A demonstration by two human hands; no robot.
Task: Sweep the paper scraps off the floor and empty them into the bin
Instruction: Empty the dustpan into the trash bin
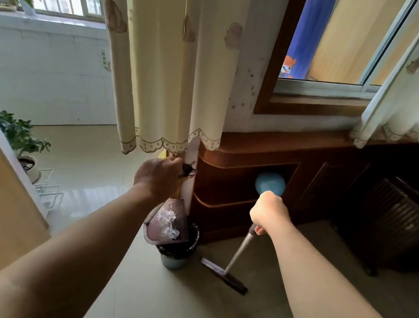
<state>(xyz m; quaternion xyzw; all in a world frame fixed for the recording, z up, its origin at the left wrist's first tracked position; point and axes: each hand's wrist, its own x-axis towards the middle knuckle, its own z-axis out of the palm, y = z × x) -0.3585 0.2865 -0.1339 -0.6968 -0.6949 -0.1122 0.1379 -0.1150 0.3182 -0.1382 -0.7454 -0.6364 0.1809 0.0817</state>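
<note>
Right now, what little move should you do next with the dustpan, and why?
Probably tilt the dustpan a bit steeper with the left hand: white paper scraps lie on its tray, and its lip hangs over the bin.

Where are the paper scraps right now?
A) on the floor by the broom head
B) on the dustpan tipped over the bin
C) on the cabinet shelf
B: the white paper scraps lie on the dustpan, which the left hand holds tilted over the bin.
</note>
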